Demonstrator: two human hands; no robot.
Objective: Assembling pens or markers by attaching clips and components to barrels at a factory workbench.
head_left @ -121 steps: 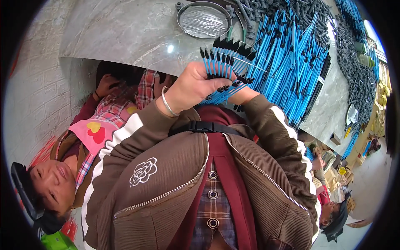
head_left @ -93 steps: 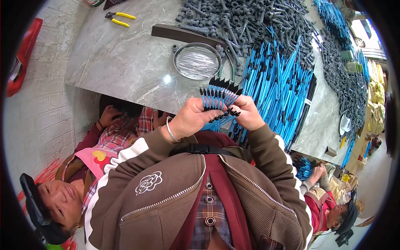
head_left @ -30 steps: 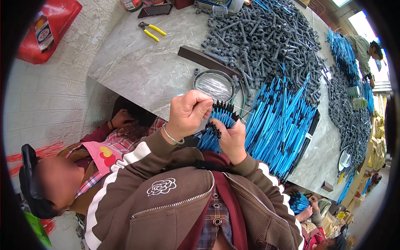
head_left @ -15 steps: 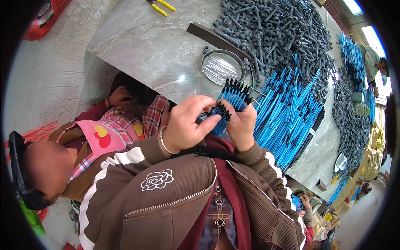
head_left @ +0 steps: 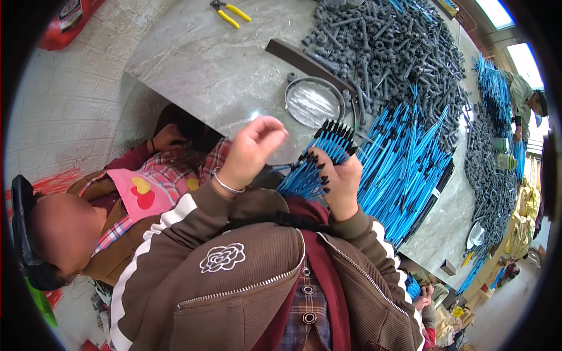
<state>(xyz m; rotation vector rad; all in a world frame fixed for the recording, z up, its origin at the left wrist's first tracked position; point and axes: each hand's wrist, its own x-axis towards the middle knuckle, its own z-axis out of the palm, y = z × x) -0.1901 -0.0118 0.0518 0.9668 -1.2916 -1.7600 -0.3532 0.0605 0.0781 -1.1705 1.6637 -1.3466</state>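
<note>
A bundle of thin blue tubes with black tips (head_left: 304, 169) is gripped by my right hand (head_left: 341, 180), thumb across the front. The tubes fan out, with one set of black ends pointing up and away and others showing beside my thumb. My left hand (head_left: 253, 149), with a white bracelet at the wrist, is raised to the left of the bundle, apart from it. Its fingers are curled toward the thumb; whatever they might pinch is too small to see. Just beyond the bundle is a round metal dish (head_left: 314, 100) holding thin, shiny, needle-like pieces.
A dark bar (head_left: 304, 60) lies before a big heap of dark grey plastic fittings (head_left: 386, 52). Many blue tubes (head_left: 404, 169) are piled at the right. Yellow-handled pliers (head_left: 232, 11) lie at the far left of the grey table (head_left: 199, 52). A person in a pink apron (head_left: 140, 190) sits at my left.
My left hand has drawn back from the bundle, up and to the left, and its fingers have curled in. The bundle in my right hand is now more exposed and fanned.
</note>
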